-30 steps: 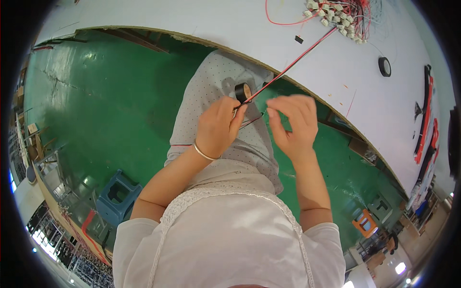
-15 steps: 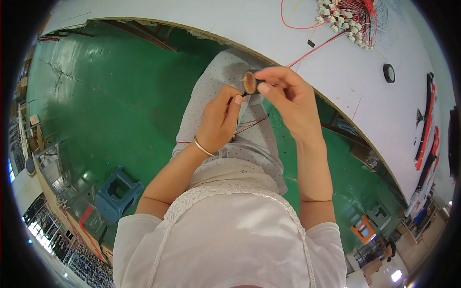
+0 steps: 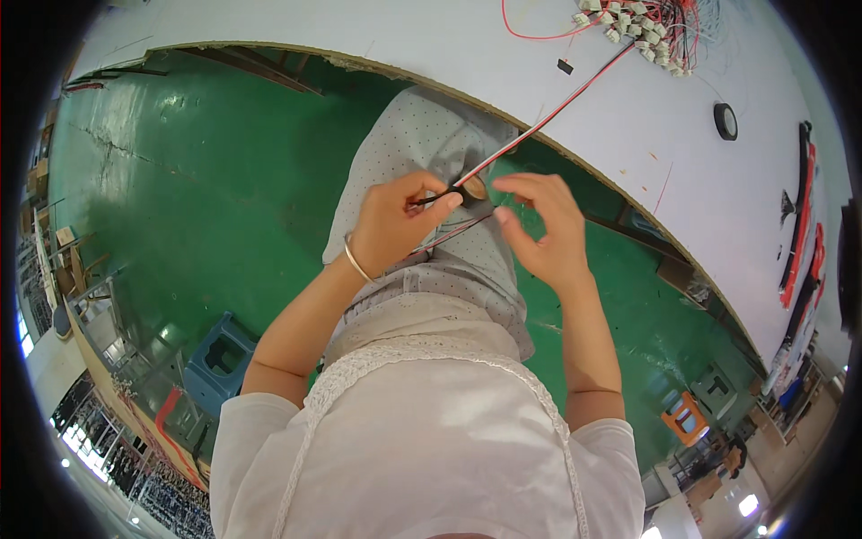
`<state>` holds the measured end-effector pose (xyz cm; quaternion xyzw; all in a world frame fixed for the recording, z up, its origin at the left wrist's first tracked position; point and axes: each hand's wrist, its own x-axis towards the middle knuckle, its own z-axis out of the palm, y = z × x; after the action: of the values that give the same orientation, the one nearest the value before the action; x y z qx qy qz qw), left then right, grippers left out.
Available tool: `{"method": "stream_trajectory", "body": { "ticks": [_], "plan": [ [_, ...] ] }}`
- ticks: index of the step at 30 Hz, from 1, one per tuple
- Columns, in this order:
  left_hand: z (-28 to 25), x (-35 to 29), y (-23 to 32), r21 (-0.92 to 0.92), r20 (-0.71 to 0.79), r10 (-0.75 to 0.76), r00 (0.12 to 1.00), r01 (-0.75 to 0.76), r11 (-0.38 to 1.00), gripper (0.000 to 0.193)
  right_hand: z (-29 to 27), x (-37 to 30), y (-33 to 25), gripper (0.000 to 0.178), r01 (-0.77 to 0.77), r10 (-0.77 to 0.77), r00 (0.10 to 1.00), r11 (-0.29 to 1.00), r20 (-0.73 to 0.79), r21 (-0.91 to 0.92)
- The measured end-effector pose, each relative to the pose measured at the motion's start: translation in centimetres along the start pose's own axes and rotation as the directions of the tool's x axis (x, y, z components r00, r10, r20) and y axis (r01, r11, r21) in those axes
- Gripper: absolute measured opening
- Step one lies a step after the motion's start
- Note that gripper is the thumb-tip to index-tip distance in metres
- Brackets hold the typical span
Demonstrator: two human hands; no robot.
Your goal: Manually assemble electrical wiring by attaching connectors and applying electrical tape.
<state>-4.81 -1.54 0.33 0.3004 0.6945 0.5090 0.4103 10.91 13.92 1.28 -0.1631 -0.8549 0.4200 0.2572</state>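
Note:
My left hand (image 3: 401,220) pinches a thin wire bundle (image 3: 539,124) between thumb and fingers, above my lap. Red, white and black strands show in it, and a dark stretch that looks taped lies at the fingertips. Just beyond the left thumb is a roll of black tape (image 3: 474,188) with a brown core, partly behind the bundle. My right hand (image 3: 546,225) is to the right of the roll, thumb and fingers apart, with nothing visible between them. More red and dark wire (image 3: 453,235) crosses my lap below the left hand.
The white table (image 3: 620,171) curves past my knees, with a rough edge. On it lie a pile of wires with white connectors (image 3: 642,31), another black tape roll (image 3: 725,121) and red-black strips (image 3: 797,225). A blue stool (image 3: 220,359) and an orange stool (image 3: 685,419) stand on the green floor.
My right hand has come off the tape roll and opened, moving slightly lower. The roll now sits lower, beside the left fingertips. The bundle now shows in full, running up to the connector pile.

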Motion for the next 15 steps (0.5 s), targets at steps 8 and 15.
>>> {"method": "stream_trajectory", "body": {
  "ticks": [8,15],
  "plan": [
    [-2.1,0.4,0.8,0.881,0.052,0.846,0.53,-0.423,0.211,0.009,2.3,7.7,-4.8,0.022,0.195,-0.142,0.976,0.905,0.163,-0.379],
    [-1.5,-1.1,0.4,0.347,-0.241,0.434,0.868,-0.341,0.874,0.006,1.1,8.6,-5.7,0.026,-0.372,0.266,0.897,0.885,0.354,0.279]
  ]
}}
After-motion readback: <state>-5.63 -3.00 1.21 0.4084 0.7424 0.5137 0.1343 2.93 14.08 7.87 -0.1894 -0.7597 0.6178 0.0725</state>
